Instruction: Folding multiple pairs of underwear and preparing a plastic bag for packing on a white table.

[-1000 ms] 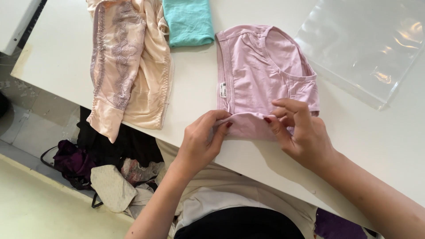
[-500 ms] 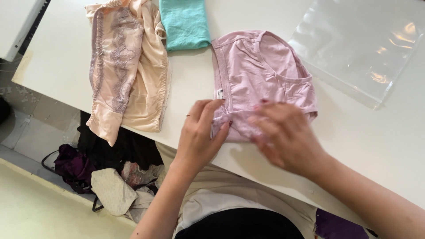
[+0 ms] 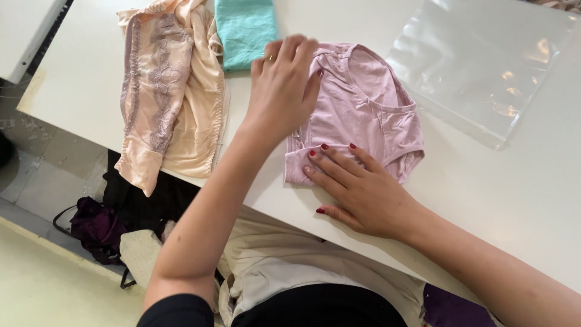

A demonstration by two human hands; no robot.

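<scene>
hands flat on a pink garment (image 3: 363, 115) on a white table (image 3: 514, 200)

left of the pink garment lie a peach lace top (image 3: 169, 91) and a teal folded cloth (image 3: 245, 30). the left hand (image 3: 284, 85) rests on its left edge, fingers loosely spread, gripping nothing. the right hand (image 3: 363, 191) presses its folded lower edge, fingers flat and open. a clear plastic bag (image 3: 484, 60) lies to its right.

Our left hand (image 3: 281, 91) reaching forward with the arm outstretched, fingers together and slightly curled, palm down, our right hand (image 3: 357, 188) lying flat, fingers spread and extended leftward, red-painted nails showing, both forearms bare
</scene>
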